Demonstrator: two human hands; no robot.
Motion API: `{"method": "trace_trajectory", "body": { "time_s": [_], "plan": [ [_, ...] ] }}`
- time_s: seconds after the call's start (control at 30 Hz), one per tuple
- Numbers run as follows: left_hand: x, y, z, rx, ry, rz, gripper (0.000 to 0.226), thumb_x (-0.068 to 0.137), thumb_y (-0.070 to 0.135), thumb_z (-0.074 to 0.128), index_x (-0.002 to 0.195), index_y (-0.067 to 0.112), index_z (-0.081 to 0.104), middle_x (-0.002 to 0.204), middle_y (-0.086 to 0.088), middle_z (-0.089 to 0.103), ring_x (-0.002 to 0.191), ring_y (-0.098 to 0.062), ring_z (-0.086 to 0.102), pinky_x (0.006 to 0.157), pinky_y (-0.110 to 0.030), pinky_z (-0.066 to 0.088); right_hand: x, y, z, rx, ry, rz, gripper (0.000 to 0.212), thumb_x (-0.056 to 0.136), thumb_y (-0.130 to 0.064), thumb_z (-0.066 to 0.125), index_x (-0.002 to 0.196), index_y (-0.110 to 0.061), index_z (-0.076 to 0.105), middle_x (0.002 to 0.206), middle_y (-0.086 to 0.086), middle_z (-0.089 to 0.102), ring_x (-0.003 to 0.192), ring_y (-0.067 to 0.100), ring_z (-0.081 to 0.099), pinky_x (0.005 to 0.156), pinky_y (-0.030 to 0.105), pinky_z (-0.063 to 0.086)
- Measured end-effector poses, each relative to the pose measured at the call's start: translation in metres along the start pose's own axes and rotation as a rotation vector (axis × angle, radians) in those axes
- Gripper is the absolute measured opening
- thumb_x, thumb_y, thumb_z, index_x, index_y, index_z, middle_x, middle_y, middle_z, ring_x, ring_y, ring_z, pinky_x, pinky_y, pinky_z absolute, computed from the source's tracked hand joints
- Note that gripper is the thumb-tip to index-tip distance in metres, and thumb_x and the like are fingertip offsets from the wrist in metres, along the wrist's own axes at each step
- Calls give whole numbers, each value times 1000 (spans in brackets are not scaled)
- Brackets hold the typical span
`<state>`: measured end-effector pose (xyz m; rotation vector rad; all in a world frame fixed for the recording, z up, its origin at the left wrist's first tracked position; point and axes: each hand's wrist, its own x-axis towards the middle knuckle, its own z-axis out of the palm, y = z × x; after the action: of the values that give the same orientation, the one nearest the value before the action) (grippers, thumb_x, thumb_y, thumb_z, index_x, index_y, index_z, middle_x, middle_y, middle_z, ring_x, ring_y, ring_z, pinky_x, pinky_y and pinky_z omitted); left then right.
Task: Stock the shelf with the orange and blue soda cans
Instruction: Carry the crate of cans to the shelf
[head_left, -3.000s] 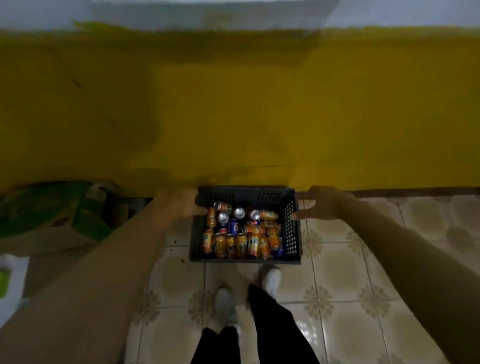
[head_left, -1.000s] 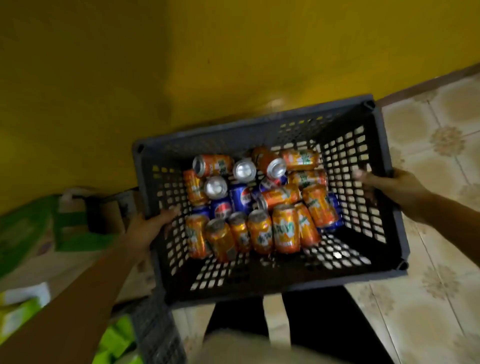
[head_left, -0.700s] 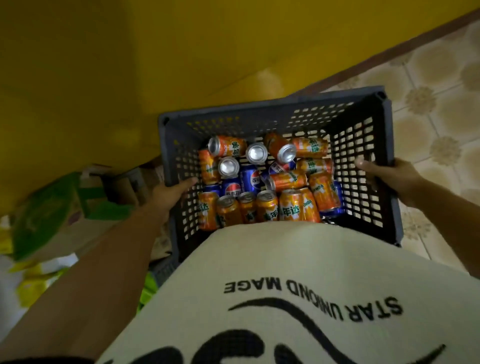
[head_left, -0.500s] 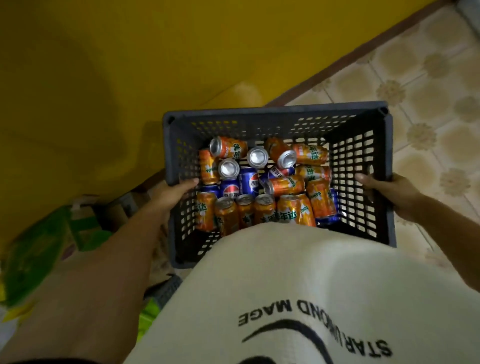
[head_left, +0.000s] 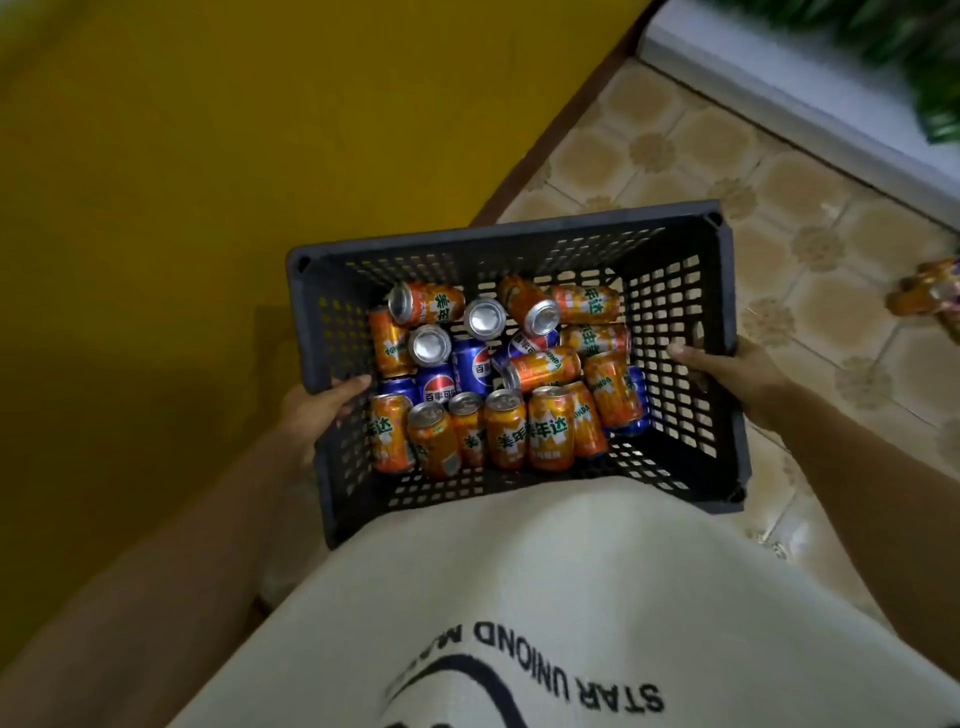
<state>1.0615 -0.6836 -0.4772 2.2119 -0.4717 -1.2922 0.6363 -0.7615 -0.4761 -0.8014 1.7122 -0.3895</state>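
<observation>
A dark grey slotted crate (head_left: 511, 244) is held up against my chest, above the floor. Inside it lie several orange soda cans (head_left: 549, 434) and a few blue soda cans (head_left: 471, 366), some upright and some on their sides. My left hand (head_left: 317, 413) grips the crate's left wall, thumb hooked over the rim. My right hand (head_left: 727, 371) grips the right wall with the thumb over its rim. The near wall of the crate is hidden behind my cream shirt (head_left: 545, 597).
A yellow wall (head_left: 234, 130) fills the left and top. Patterned beige floor tiles (head_left: 727, 156) spread to the right. A white ledge (head_left: 810, 109) with green packs (head_left: 930, 57) runs along the top right. More orange cans (head_left: 930, 299) show at the right edge.
I lifted the crate from the floor with both hands and carried it at chest height. The view has swung right, bringing the white ledge and more orange cans into sight.
</observation>
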Motion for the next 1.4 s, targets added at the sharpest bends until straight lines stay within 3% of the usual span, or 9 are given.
{"method": "trace_trajectory", "body": {
  "time_s": [0.13, 0.37, 0.67, 0.77, 0.9, 0.97, 1.17, 1.3, 1.4],
  "plan": [
    [15, 62, 54, 48, -25, 18, 42, 79, 33, 74, 112, 9, 61, 106, -7, 61, 92, -21, 57, 80, -33, 46, 48, -34, -57, 29, 11, 31, 111, 22, -66, 85, 117, -13, 59, 103, 8, 69, 91, 28, 68, 84, 42, 55],
    [40, 164, 125, 57, -137, 82, 34, 80, 33, 74, 105, 14, 61, 103, -4, 61, 99, -22, 56, 80, -34, 44, 96, -83, -137, 58, 99, 30, 91, 44, -58, 85, 116, -9, 60, 104, 12, 70, 88, 28, 69, 84, 46, 56],
    [100, 275, 229, 143, -274, 156, 63, 76, 37, 76, 128, 8, 55, 122, -8, 61, 99, -20, 57, 81, -32, 46, 132, -113, -197, 185, 252, 34, 49, 76, -30, 75, 115, -8, 56, 100, 10, 64, 86, 25, 62, 78, 41, 49],
    [129, 320, 273, 221, -325, 201, 55, 79, 34, 75, 124, 7, 58, 116, -7, 61, 96, -20, 55, 80, -32, 45, 155, -111, -213, 257, 299, 130, 74, 60, -42, 81, 120, -7, 55, 109, 13, 64, 97, 31, 63, 90, 48, 51],
    [162, 390, 329, 321, -406, 241, 15, 83, 22, 73, 82, 14, 60, 87, -4, 60, 88, -20, 54, 64, -26, 42, 193, -120, -241, 332, 351, 208, 112, 30, -62, 88, 124, -10, 55, 112, 13, 66, 99, 32, 65, 90, 50, 52],
    [182, 427, 347, 370, -421, 243, 20, 82, 23, 73, 90, 11, 61, 94, -7, 60, 86, -19, 54, 66, -27, 43, 215, -127, -254, 377, 374, 188, 117, 25, -68, 86, 123, -13, 55, 112, 11, 67, 99, 30, 66, 90, 50, 52],
    [220, 515, 390, 396, -421, 268, 16, 82, 22, 73, 83, 15, 58, 99, -11, 60, 84, -20, 55, 71, -31, 44, 243, -211, -270, 425, 419, 127, 86, 51, -51, 82, 123, -11, 56, 111, 9, 68, 93, 23, 67, 76, 36, 55],
    [220, 550, 417, 390, -397, 226, 41, 79, 30, 75, 111, 9, 60, 107, -12, 62, 91, -22, 57, 83, -39, 47, 274, -245, -311, 393, 443, 102, 45, 80, -30, 72, 116, -10, 54, 106, 8, 63, 84, 18, 59, 62, 24, 46],
    [220, 568, 449, 345, -385, 251, 33, 80, 26, 75, 102, 8, 60, 97, -12, 62, 85, -22, 57, 77, -36, 46, 308, -258, -350, 385, 424, 98, 55, 79, -28, 73, 124, -5, 50, 112, 14, 62, 84, 21, 59, 70, 32, 48]
  ]
}}
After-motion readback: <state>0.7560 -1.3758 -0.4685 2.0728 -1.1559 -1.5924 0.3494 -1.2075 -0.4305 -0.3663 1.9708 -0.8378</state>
